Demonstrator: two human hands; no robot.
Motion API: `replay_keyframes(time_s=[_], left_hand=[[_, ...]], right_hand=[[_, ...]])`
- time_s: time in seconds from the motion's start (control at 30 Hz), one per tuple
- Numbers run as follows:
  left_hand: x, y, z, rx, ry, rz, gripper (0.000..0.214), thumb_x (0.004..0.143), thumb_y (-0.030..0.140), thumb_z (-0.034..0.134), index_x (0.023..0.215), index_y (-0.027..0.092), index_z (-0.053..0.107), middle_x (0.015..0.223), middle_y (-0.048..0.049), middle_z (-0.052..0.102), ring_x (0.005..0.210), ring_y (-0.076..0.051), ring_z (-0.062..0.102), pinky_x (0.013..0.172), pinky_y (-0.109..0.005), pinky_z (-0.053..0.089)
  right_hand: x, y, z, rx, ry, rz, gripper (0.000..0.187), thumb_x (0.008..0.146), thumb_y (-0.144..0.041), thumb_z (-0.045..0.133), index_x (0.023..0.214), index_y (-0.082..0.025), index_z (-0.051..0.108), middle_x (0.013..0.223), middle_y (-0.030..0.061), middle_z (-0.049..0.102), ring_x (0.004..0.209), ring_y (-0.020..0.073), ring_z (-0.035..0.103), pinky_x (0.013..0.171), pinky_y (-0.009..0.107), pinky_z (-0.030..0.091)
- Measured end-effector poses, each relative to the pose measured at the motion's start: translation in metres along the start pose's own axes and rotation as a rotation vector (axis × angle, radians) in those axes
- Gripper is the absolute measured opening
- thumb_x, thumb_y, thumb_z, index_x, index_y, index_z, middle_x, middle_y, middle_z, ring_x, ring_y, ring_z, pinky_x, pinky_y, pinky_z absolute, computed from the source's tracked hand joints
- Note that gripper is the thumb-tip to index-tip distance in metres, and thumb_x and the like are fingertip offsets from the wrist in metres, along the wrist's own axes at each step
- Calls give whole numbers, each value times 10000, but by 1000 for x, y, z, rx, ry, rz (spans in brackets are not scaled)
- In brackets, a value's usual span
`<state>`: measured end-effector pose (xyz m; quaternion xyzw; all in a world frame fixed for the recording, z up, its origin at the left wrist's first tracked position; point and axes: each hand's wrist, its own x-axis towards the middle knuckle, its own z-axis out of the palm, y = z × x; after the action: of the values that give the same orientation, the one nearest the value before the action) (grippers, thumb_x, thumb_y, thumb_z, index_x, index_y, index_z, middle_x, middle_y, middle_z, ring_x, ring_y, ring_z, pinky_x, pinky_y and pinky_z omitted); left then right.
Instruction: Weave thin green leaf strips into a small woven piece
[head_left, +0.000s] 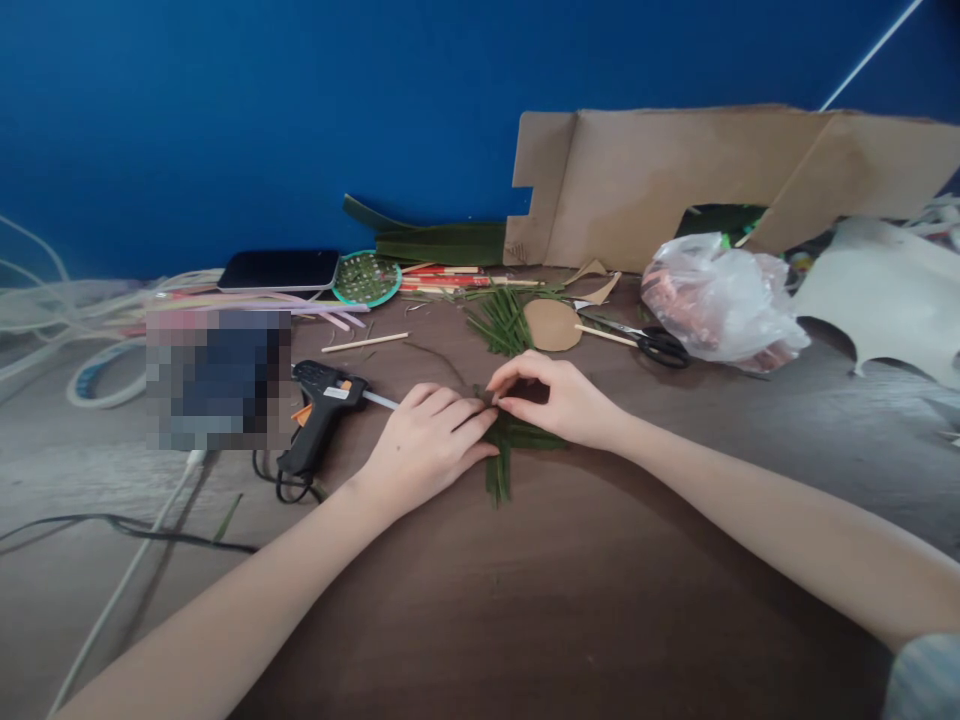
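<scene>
Several narrow green leaf strips (pixel 498 480) cross each other on the brown table, their middle partly hidden by my fingers. My left hand (pixel 427 445) rests over the left side of these strips, thumb and fingertips closed down on them. From the right, my right hand (pixel 566 398) pinches a leaf strip between thumb and forefinger, just beside the left fingertips. Behind my hands lies a bundle of cut leaf strips (pixel 506 322), close to a round cardboard disc (pixel 553 325). A black glue gun (pixel 324 405) lies left of my left hand, its nozzle toward the fingers.
Black-handled scissors (pixel 661 347), a wooden stick (pixel 367 342) and a plastic bag (pixel 727 300) lie around. A phone (pixel 279 270) and a turquoise-rimmed round piece (pixel 367 278) sit at the back. Cardboard (pixel 660 170) leans on the blue wall. A white cable (pixel 142 550) crosses the left side.
</scene>
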<state>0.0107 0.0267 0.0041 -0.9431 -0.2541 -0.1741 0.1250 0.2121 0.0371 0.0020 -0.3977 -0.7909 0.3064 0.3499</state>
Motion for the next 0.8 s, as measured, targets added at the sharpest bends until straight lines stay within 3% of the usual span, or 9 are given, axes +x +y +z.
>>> replay_keyframes(time_s=[0.27, 0.47, 0.8], left_hand=[[0, 1, 2, -59, 4, -80, 296, 847, 383, 546, 1006, 140, 601, 900, -77, 685, 818, -205, 597, 718, -331, 422], [0, 2, 1, -87, 0, -118, 312, 819, 376, 585, 1006, 127, 579, 866, -80, 675, 797, -215, 588, 709, -331, 422], [1, 3, -1, -22, 2, -39, 365, 828, 351, 580, 1112, 124, 545, 904, -75, 679, 784, -213, 576, 683, -328, 404]], right_hand=[[0, -1, -2, 8, -14, -3, 181, 715, -61, 520, 824, -190, 585, 808, 5, 659, 757, 122, 604, 705, 270, 471], [0, 1, -1, 41, 8, 12, 136, 728, -85, 522, 798, -190, 572, 792, 1, 653, 725, 114, 603, 674, 261, 479], [-1, 3, 0, 2, -5, -15, 159, 716, -73, 557, 820, -191, 579, 803, 4, 635, 753, 128, 591, 697, 277, 470]])
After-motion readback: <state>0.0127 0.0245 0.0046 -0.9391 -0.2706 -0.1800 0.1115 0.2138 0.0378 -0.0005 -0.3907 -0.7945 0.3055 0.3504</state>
